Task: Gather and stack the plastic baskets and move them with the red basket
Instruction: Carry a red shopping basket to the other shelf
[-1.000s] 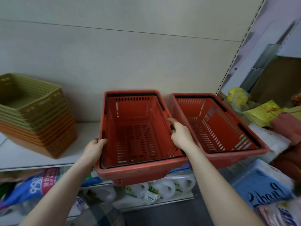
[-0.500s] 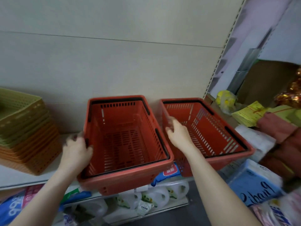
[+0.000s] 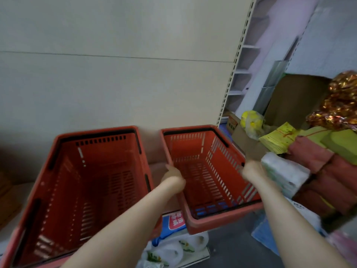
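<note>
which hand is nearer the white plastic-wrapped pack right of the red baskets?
Right. The right hand grips the right rim of the right-hand red plastic basket, next to the white plastic-wrapped pack. The left hand is at that basket's left rim, a basket's width farther off.

A pale flat shelf against the beige back panel carries two empty slotted red plastic shopping baskets, side by side.

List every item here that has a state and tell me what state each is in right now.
Left red basket: empty, on the shelf, no hand on it.
Right red basket: empty, held at both side rims.
Left hand: grip on its left rim.
Right hand: grip on its right rim.
</note>
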A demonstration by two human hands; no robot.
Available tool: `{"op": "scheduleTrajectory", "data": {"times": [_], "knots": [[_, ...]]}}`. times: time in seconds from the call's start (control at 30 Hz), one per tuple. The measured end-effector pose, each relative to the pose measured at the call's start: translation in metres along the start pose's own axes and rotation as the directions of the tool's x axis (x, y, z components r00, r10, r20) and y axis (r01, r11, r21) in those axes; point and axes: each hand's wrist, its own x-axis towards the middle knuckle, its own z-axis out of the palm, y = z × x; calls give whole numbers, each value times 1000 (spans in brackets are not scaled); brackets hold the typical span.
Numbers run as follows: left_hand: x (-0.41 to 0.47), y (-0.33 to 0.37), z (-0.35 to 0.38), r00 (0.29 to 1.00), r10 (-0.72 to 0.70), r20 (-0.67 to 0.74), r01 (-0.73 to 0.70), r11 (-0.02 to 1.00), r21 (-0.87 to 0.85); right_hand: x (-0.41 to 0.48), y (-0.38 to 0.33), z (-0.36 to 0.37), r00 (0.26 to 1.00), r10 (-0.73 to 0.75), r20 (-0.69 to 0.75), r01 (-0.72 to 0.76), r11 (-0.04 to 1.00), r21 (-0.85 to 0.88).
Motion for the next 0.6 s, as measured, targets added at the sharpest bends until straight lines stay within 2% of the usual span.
{"op": "scheduleTrajectory", "data": {"times": [0.07,0.13,0.3,0.37,0.43,0.6], "knots": [[11,-1,4,998,-47,-30,44,995,-86,10,4,3,998,-22,58,23,1000,-11],[18,-5,6,998,-13,-56,5,989,-147,11,7,1,997,-33,63,32,999,12],[-8,-11,3,992,110,-58,-123,933,-339,-8,29,-6,985,114,126,-131,982,137],[-21,-9,-2,982,175,-69,-188,880,-437,-28,32,-22,991,125,43,-132,965,227],[-32,-10,-11,965,245,-97,-260,825,-502,-52,28,-51,989,98,-106,-71,969,236],[-62,-23,-48,903,401,-157,-398,640,-657,-111,-8,-124,914,32,-405,82,962,261]]}}
